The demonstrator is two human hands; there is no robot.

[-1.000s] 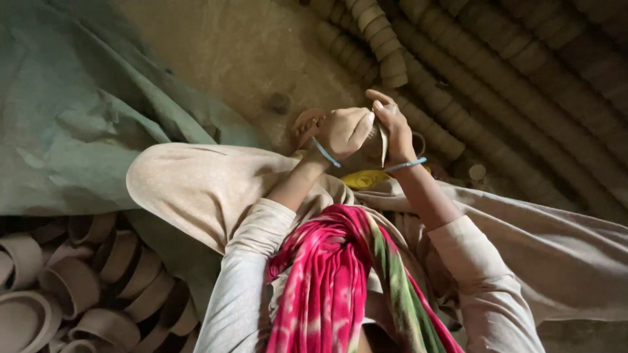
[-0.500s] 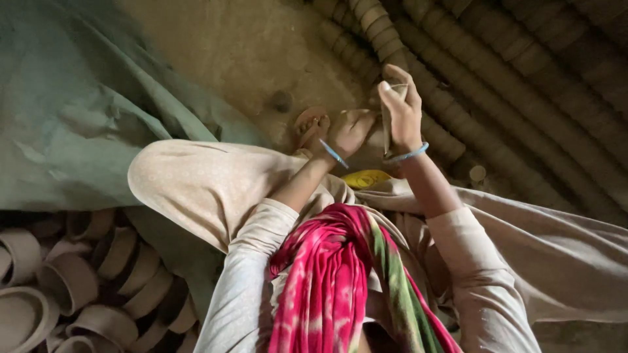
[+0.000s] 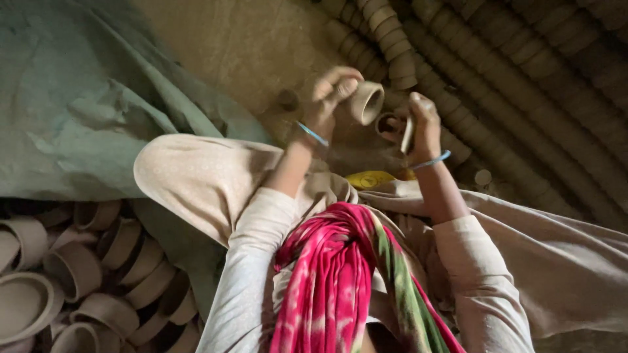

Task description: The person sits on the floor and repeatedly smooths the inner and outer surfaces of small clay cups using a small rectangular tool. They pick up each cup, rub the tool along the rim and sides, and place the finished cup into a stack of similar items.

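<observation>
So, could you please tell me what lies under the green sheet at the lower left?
Under the green sheet, unfired clay cups lie nested in rows, brown, mouths tilted sideways. The sheet and the person's knee cover whatever lies further under.

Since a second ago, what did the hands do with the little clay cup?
The left hand now holds the small round clay cup alone, tipped so its mouth faces right. The right hand has let go and dropped lower right, gripping a thin flat pale tool. Earlier both hands were pressed together around the cup. The rows of stacked clay cups, green tarp and pink scarf stayed put.
</observation>
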